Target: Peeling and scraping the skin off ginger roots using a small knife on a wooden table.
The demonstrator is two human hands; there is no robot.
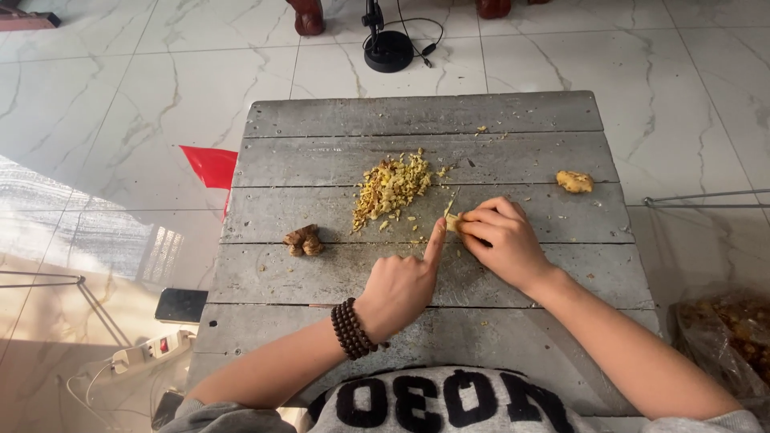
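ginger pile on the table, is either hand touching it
No: the ginger pile lies apart from both the left hand and the right hand, which meet at a small ginger piece.

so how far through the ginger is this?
Done: a pile of chopped bits mid-table. In hand: right hand holds a small piece, left hand pointing a finger at it. Left: a peeled chunk and an unpeeled knob, both whole.

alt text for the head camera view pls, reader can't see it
Seen from above, a person's right hand pinches a small pale ginger piece on a grey plank table while the left hand points a finger at it. Nearby lie a chopped ginger pile, a brown knob and a yellow chunk.
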